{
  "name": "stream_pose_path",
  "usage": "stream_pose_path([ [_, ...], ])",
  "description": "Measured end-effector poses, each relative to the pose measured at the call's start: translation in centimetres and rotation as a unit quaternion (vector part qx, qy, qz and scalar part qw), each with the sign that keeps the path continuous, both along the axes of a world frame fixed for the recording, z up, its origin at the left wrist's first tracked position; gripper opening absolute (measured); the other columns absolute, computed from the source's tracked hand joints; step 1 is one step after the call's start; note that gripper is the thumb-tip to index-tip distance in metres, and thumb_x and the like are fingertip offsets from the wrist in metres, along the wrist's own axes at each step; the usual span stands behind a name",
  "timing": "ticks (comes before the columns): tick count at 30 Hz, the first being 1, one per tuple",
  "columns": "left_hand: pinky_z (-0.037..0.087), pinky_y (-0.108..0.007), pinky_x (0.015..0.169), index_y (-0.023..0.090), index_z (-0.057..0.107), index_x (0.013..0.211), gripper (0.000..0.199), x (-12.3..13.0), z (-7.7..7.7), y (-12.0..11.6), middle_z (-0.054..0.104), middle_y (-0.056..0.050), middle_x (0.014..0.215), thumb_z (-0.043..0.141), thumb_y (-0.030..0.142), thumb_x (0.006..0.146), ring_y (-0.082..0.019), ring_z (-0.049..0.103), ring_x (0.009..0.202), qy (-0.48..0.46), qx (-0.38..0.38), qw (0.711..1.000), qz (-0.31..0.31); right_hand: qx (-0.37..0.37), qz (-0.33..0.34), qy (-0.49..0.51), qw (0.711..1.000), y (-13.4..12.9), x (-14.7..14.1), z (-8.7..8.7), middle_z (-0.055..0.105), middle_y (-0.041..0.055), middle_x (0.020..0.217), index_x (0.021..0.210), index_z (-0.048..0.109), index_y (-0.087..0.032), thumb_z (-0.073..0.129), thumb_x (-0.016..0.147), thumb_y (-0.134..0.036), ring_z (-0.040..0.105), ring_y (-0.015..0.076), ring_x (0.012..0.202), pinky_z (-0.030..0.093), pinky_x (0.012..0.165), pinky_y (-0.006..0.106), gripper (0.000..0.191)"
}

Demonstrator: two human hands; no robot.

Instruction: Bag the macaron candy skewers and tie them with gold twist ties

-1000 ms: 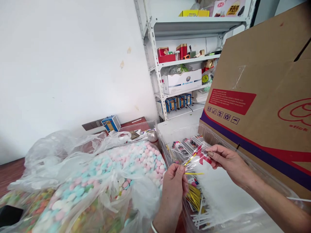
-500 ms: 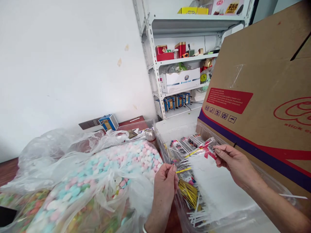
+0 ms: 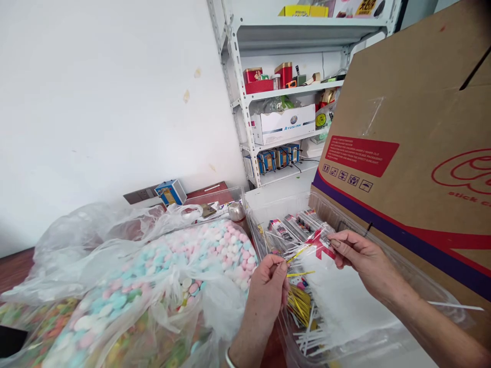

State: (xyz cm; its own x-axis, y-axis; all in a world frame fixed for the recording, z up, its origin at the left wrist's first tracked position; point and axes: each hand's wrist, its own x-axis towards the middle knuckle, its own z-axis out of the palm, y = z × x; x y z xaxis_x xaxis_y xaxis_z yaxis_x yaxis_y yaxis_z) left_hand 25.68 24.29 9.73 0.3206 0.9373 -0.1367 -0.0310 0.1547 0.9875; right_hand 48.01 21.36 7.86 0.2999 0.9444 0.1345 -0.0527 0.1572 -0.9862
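My right hand point(image 3: 356, 255) pinches the top end of a small clear plastic bag with red print point(image 3: 320, 246) between thumb and fingers. Close to it on the left, my left hand point(image 3: 266, 289) is closed, thumb against forefinger, on a thin yellow twist tie point(image 3: 303, 274). Both hands are above a clear plastic bin point(image 3: 282, 332). In the bin lie printed packets point(image 3: 282, 230), a bundle of yellow twist ties point(image 3: 301, 306), white sticks point(image 3: 307, 340) and a white sheet point(image 3: 353, 301). What the bag contains is hard to make out.
Left of the bin, large clear bags hold pastel round candies point(image 3: 153, 260) and coloured ring-shaped pieces point(image 3: 49, 319). A flask point(image 3: 237, 212) stands behind them. On the right rises a cardboard box point(image 3: 402, 117). A metal shelf point(image 3: 295, 95) with boxes and tins is behind.
My left hand has moved slightly right with the twist tie. My right hand has shifted a little left and down with the bag, bringing the hands closer together.
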Motion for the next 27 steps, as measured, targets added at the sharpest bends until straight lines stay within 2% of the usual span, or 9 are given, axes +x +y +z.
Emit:
stream_pose_path([
  [9,0.023,-0.017,0.035,0.021,0.049,0.075,0.021,-0.5,-0.7,0.2,0.048,0.009,0.048,0.052,0.039,0.086,-0.005,0.034,0.033,0.025,0.028,0.999,0.018,0.006,-0.024,0.012,1.000,0.1,0.8,-0.1,0.059,-0.0014,0.075,0.094,0.067,-0.022,0.070,0.083,-0.047,0.054,0.0135,0.063,0.045,0.058,0.027,0.027],
  [14,0.023,-0.017,0.032,0.021,0.053,0.090,0.020,-0.5,0.0,-0.1,0.049,0.010,0.050,0.055,0.041,0.084,-0.006,0.034,0.032,0.017,0.009,1.000,0.005,-0.002,-0.011,0.004,1.000,-0.1,0.5,0.1,0.059,-0.0006,0.075,0.096,0.067,-0.022,0.068,0.085,-0.046,0.054,0.0140,0.063,0.045,0.059,0.029,0.027],
  [16,0.022,-0.018,0.032,0.022,0.052,0.093,0.021,-0.4,0.2,-0.2,0.050,0.010,0.050,0.056,0.040,0.083,-0.006,0.034,0.032,0.013,0.006,1.000,0.001,-0.005,-0.001,-0.016,1.000,-0.3,0.2,0.1,0.060,-0.0006,0.074,0.098,0.066,-0.022,0.066,0.087,-0.046,0.054,0.0147,0.064,0.044,0.060,0.030,0.027],
  [20,0.021,-0.018,0.033,0.022,0.050,0.083,0.016,-0.3,-0.1,-0.2,0.048,0.010,0.049,0.051,0.038,0.086,-0.005,0.033,0.032,0.014,0.012,1.000,-0.004,0.004,0.019,-0.070,0.997,-0.5,-0.3,0.4,0.059,-0.0006,0.069,0.099,0.065,-0.022,0.062,0.088,-0.048,0.053,0.0168,0.064,0.044,0.061,0.031,0.028],
  [25,0.024,-0.019,0.035,0.022,0.048,0.079,0.016,-0.3,-0.3,-0.2,0.047,0.009,0.050,0.047,0.035,0.089,-0.006,0.034,0.034,0.037,0.031,0.998,-0.026,0.000,0.019,-0.124,0.992,-0.5,-0.7,1.4,0.067,0.0033,0.094,0.096,0.066,-0.025,0.068,0.082,-0.050,0.058,0.0215,0.084,0.045,0.073,0.031,0.029],
  [27,0.026,-0.019,0.037,0.022,0.049,0.079,0.016,-0.3,-0.3,-0.3,0.047,0.009,0.050,0.047,0.034,0.089,-0.007,0.035,0.036,0.049,0.047,0.997,-0.036,0.006,0.023,-0.142,0.990,-0.5,-0.8,1.8,0.066,0.0014,0.088,0.087,0.067,-0.024,0.067,0.084,-0.049,0.056,0.0200,0.081,0.043,0.072,0.028,0.025],
])
